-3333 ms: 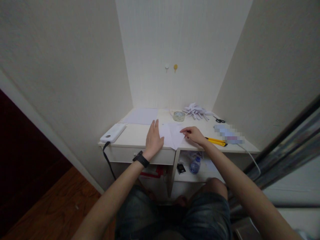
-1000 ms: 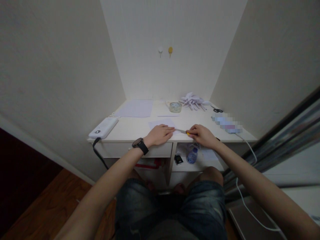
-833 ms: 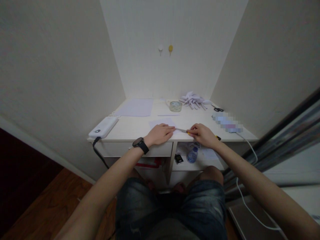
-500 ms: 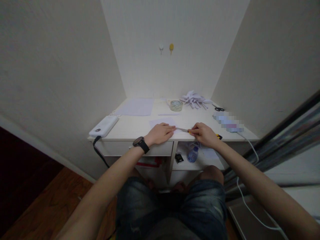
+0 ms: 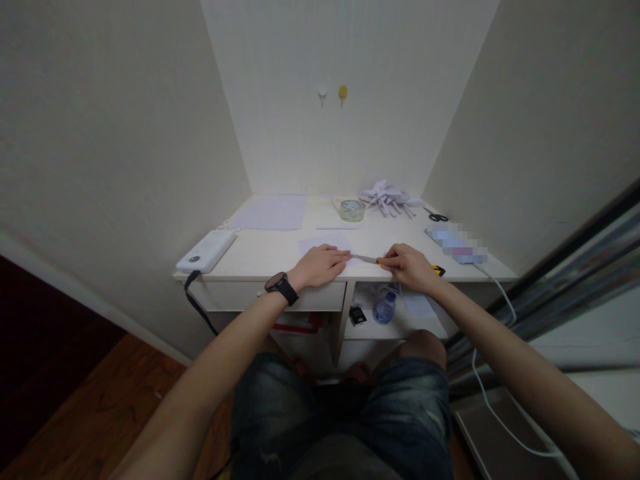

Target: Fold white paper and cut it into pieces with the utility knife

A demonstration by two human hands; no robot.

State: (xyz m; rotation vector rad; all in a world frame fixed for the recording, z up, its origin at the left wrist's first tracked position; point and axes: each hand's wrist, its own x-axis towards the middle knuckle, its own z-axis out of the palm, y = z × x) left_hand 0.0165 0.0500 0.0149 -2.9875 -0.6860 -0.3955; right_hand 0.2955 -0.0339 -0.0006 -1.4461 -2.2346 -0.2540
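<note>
My left hand (image 5: 323, 265) lies flat on a small white sheet of paper (image 5: 320, 243) near the desk's front edge, fingers stretched to the right. My right hand (image 5: 407, 267) grips a utility knife (image 5: 438, 270) with a yellow and black handle. Its long blade points left, and the tip reaches the paper beside my left fingertips. My fingers cover most of the handle.
Behind my hands on the white desk (image 5: 270, 250) are a larger paper sheet (image 5: 273, 211), a tape roll (image 5: 353, 211), folded paper pieces (image 5: 387, 199) and scissors (image 5: 439, 217). A power bank (image 5: 207, 251) sits left, a phone (image 5: 455, 244) right. A bottle (image 5: 385, 308) stands on the shelf below.
Both hands and the knife stay almost where they were. The whole view has shifted very slightly.
</note>
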